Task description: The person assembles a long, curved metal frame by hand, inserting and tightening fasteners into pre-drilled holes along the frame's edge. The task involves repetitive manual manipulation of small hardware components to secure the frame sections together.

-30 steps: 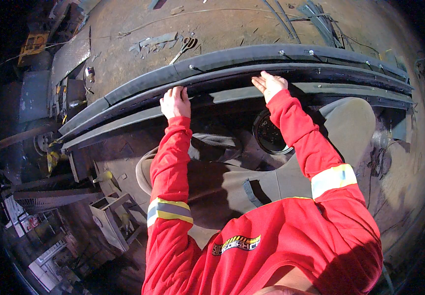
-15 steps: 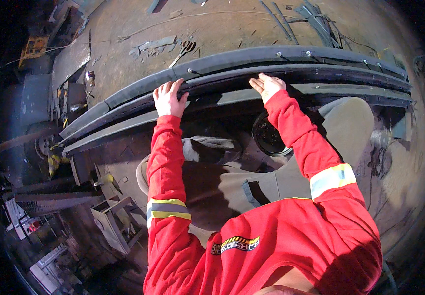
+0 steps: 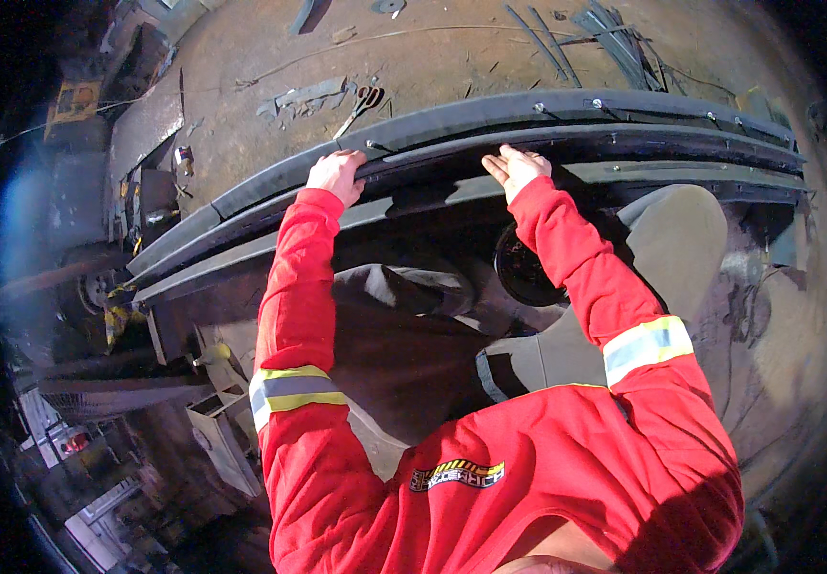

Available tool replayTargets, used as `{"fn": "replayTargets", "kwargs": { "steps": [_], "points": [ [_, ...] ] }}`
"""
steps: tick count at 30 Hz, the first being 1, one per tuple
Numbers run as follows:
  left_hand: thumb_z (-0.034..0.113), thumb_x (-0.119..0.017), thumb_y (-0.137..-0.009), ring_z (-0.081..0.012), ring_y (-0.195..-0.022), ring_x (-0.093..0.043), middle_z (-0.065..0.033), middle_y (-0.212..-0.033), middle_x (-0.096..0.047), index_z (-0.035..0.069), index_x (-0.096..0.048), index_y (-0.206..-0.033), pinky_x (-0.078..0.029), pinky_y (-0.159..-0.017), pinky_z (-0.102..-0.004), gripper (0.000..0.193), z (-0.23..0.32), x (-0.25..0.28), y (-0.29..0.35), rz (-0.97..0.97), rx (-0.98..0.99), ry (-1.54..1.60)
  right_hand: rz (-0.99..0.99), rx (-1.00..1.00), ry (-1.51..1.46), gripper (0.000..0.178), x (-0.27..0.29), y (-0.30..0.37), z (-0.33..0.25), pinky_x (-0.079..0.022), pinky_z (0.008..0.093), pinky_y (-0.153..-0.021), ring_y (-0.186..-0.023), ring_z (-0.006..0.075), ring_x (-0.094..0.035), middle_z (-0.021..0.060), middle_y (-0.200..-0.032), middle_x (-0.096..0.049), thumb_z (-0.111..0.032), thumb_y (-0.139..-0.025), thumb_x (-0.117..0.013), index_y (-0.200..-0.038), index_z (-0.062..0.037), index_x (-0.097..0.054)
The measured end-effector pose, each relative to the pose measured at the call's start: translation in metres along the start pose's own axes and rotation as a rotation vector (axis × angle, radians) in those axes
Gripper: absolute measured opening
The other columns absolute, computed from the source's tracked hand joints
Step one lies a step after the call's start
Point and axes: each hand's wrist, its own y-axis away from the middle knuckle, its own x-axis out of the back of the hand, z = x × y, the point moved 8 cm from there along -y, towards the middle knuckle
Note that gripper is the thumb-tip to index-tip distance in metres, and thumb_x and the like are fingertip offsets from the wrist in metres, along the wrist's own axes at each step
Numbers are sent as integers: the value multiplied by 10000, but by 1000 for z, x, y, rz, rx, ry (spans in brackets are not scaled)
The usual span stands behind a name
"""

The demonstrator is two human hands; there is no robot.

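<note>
Long dark metal rails with slightly curved edges run side by side across the view in front of me. Bolts stick up from the far rail (image 3: 475,113). My left hand (image 3: 337,176) has its fingers bent together over the edge of the middle rail (image 3: 413,145), left of centre. Farther right, my right hand (image 3: 520,169) is at the same rail, palm partly turned up, thumb and fingers apart. The near rail (image 3: 337,216) lies closer to my legs. Undersides of both hands are hidden.
Just beyond the far rail lie scissors (image 3: 360,107) with dark handles and some grey scraps (image 3: 310,94). A bundle of long strips (image 3: 621,48) is at the far right. A wooden box (image 3: 222,435) stands at the lower left. A dark round object (image 3: 523,270) sits below my right forearm.
My left hand has turned and its fingers have drawn closer together on the rail; the left elbow has swung outward to the left. My right hand has barely moved.
</note>
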Motion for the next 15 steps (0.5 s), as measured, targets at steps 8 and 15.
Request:
{"fn": "replayTargets", "kwargs": {
  "steps": [8,15],
  "points": [
    [156,-670,-625,-345,-890,-581,-149,-890,-614,55,-615,-891,-473,-772,-413,290,1,2,-3,-20,-7,-18,49,79,-130,122,-9,38,4,-547,408,-772,-799,284,-595,129,-845,-537,46,-777,-546,-782,-41,-461],
    [125,-667,-607,-348,-875,-575,-141,-872,-605,42,-584,-856,-470,-755,-414,275,-4,-7,-7,12,1,64,-258,73,-48,186,-32,48,14,-476,319,-802,-683,134,-477,33,-752,-442,68,-727,-530,-712,-88,-430]
  ]
}}
